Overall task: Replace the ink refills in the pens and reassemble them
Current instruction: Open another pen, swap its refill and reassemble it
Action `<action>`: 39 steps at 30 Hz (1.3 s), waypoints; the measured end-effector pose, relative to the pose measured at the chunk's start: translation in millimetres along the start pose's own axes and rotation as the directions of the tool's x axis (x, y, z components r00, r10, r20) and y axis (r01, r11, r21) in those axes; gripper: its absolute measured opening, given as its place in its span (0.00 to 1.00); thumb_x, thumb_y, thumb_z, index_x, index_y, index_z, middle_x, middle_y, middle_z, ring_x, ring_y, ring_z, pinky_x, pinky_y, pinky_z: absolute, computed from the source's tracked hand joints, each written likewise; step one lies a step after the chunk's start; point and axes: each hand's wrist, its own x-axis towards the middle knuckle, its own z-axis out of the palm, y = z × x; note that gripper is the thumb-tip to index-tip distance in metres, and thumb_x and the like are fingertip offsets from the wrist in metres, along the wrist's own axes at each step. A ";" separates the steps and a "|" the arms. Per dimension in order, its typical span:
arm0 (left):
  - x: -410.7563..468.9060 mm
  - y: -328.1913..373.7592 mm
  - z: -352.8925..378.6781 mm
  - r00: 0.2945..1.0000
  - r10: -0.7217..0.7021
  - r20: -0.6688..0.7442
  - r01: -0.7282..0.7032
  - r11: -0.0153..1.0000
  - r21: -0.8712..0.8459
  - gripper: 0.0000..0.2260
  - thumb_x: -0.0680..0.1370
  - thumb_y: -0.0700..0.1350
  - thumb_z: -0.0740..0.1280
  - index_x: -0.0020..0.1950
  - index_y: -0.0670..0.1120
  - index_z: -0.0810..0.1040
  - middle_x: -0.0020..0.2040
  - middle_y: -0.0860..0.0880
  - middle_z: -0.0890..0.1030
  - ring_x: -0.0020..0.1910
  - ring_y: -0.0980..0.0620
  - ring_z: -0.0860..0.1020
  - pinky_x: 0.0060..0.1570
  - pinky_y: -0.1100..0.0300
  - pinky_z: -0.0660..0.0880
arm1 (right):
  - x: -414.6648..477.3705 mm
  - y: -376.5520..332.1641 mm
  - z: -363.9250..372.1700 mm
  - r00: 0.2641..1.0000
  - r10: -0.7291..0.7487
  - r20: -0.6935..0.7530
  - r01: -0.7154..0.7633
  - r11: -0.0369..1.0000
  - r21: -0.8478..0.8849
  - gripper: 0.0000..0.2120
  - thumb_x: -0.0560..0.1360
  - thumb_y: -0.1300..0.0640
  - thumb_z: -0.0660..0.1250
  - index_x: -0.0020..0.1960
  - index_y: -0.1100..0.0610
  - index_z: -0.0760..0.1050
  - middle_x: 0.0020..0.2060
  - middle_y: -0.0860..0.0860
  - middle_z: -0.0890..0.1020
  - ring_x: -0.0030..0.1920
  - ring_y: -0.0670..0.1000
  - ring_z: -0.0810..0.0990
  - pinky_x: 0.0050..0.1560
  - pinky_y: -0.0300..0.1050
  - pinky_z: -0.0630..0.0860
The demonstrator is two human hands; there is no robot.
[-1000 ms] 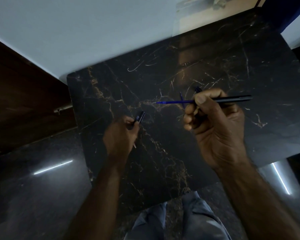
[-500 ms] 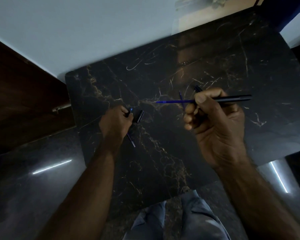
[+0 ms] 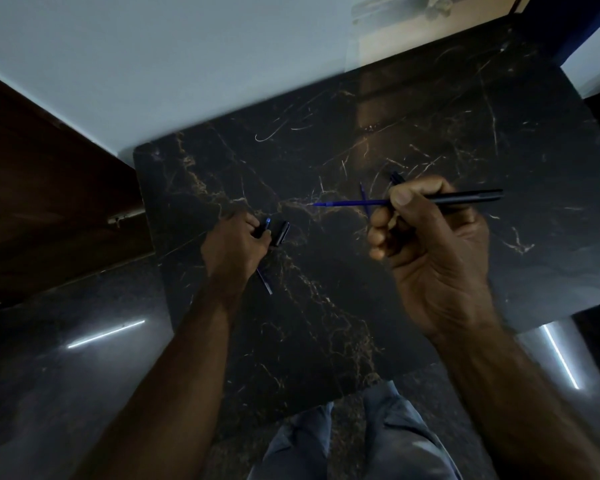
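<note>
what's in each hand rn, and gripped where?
Right hand: black pen barrel, pinched near its front end, blue refill sticking out. Left hand: closed on a thin blue refill near its upper end, beside a dark cap-like piece.

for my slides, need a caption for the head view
Right hand holds black pen barrel with blue refill protruding; left hand grips small parts.

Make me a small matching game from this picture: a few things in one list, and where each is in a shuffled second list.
Things:
1. black pen barrel
2. blue refill
3. black cap
4. thin rod

Places:
A. pokes out below the left hand
B. sticks out leftward from the barrel
C. on the table at the left fingertips
D. gripped in the right hand

Pairs: 1-D, 2-B, 3-C, 4-A
</note>
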 end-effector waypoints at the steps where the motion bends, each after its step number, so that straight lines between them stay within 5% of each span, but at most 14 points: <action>1: -0.3 -0.1 0.3 1.000 0.002 0.004 -0.002 1.000 -0.001 0.13 0.78 0.57 0.77 0.57 0.53 0.84 0.52 0.53 0.87 0.51 0.50 0.86 0.50 0.51 0.83 | -0.1 0.5 0.3 1.000 0.000 0.001 0.000 1.000 0.004 0.05 0.80 0.65 0.68 0.46 0.59 0.76 0.35 0.54 0.84 0.32 0.51 0.82 0.31 0.43 0.78; 12: -7.0 5.5 -7.4 1.000 0.011 -0.013 -0.012 1.000 -0.028 0.12 0.78 0.56 0.76 0.57 0.52 0.83 0.52 0.53 0.86 0.52 0.50 0.85 0.47 0.54 0.77 | 0.0 0.9 0.1 1.000 0.008 -0.005 -0.008 1.000 0.008 0.04 0.79 0.65 0.67 0.46 0.61 0.75 0.35 0.54 0.84 0.31 0.51 0.82 0.30 0.42 0.77; 15: -9.7 10.8 -27.1 0.999 -0.008 -0.032 0.002 0.984 -0.176 0.10 0.80 0.48 0.75 0.60 0.47 0.84 0.56 0.49 0.86 0.55 0.48 0.84 0.56 0.48 0.81 | 0.2 0.2 0.4 1.000 0.012 -0.007 -0.012 1.000 0.010 0.04 0.80 0.65 0.67 0.46 0.61 0.75 0.35 0.54 0.84 0.32 0.51 0.82 0.30 0.42 0.78; 16: -11.3 15.3 -37.7 0.999 -0.027 -0.039 0.011 0.929 -0.371 0.09 0.80 0.43 0.74 0.60 0.44 0.85 0.55 0.47 0.86 0.53 0.48 0.84 0.56 0.46 0.81 | 0.8 0.3 0.8 1.000 0.012 -0.006 -0.012 1.000 0.013 0.04 0.80 0.65 0.67 0.46 0.61 0.75 0.35 0.54 0.84 0.32 0.51 0.82 0.30 0.42 0.78; 18: -20.0 30.0 -64.2 0.999 -0.026 0.045 0.051 0.638 -0.769 0.10 0.80 0.37 0.74 0.61 0.44 0.86 0.50 0.49 0.86 0.46 0.52 0.82 0.45 0.50 0.81 | 2.5 1.5 2.5 1.000 0.016 -0.006 -0.016 0.999 0.028 0.04 0.80 0.65 0.66 0.46 0.61 0.75 0.35 0.54 0.84 0.32 0.51 0.82 0.31 0.42 0.78; 21: -49.0 60.8 -107.8 0.926 0.350 0.145 0.087 0.174 -0.981 0.14 0.79 0.42 0.73 0.65 0.47 0.84 0.48 0.52 0.84 0.39 0.57 0.80 0.32 0.61 0.78 | 6.5 6.0 12.5 1.000 0.023 -0.007 -0.022 0.996 0.081 0.05 0.82 0.65 0.65 0.47 0.61 0.76 0.35 0.54 0.84 0.33 0.50 0.82 0.32 0.41 0.78; 24: -66.6 88.5 -129.2 0.891 0.450 0.052 0.029 0.058 -0.998 0.11 0.79 0.41 0.73 0.61 0.48 0.86 0.47 0.48 0.85 0.40 0.55 0.82 0.31 0.62 0.79 | 9.8 11.8 29.1 0.999 0.041 -0.005 -0.040 0.989 0.143 0.05 0.82 0.64 0.65 0.47 0.60 0.76 0.35 0.53 0.84 0.33 0.48 0.82 0.32 0.40 0.79; 28: -72.9 105.4 -133.5 0.975 0.223 -0.010 -0.016 0.023 -1.000 0.08 0.79 0.38 0.72 0.47 0.50 0.88 0.39 0.50 0.85 0.34 0.55 0.81 0.28 0.63 0.77 | 10.2 15.0 42.8 0.998 0.054 0.020 -0.057 0.982 0.179 0.03 0.79 0.62 0.67 0.47 0.61 0.75 0.35 0.53 0.84 0.32 0.48 0.82 0.32 0.40 0.79; 32: -52.9 66.6 -144.6 1.000 0.012 -0.005 -0.002 -0.260 -0.965 0.08 0.82 0.46 0.70 0.47 0.51 0.87 0.40 0.54 0.85 0.35 0.61 0.81 0.29 0.67 0.75 | 11.3 8.3 26.9 0.995 0.081 -0.053 -0.070 0.979 0.191 0.05 0.82 0.63 0.66 0.47 0.60 0.76 0.35 0.52 0.83 0.33 0.47 0.81 0.32 0.38 0.78; 34: -40.7 39.8 -138.7 0.997 -0.075 -0.007 -0.015 -0.108 -0.994 0.06 0.82 0.47 0.72 0.47 0.50 0.87 0.40 0.54 0.86 0.35 0.60 0.81 0.30 0.66 0.76 | 10.9 4.0 13.6 0.992 0.085 -0.091 -0.068 0.982 0.176 0.06 0.82 0.62 0.65 0.47 0.59 0.76 0.35 0.51 0.83 0.33 0.46 0.81 0.32 0.37 0.77; 37: -41.0 23.2 -95.0 0.983 -0.096 0.156 0.182 0.429 -0.885 0.07 0.82 0.46 0.75 0.43 0.49 0.87 0.36 0.51 0.86 0.31 0.57 0.82 0.28 0.61 0.77 | 9.7 1.4 1.5 0.991 0.089 -0.103 -0.072 0.984 0.160 0.06 0.83 0.62 0.65 0.47 0.57 0.76 0.36 0.50 0.83 0.34 0.46 0.81 0.33 0.37 0.77; 39: -49.0 23.5 -56.0 0.945 -0.016 0.328 0.251 0.676 -0.693 0.09 0.81 0.47 0.77 0.41 0.50 0.86 0.34 0.50 0.86 0.30 0.55 0.81 0.33 0.56 0.78 | 8.2 2.7 -0.3 0.992 0.082 -0.092 -0.068 0.987 0.146 0.08 0.83 0.62 0.65 0.46 0.57 0.77 0.36 0.51 0.83 0.35 0.47 0.82 0.33 0.38 0.78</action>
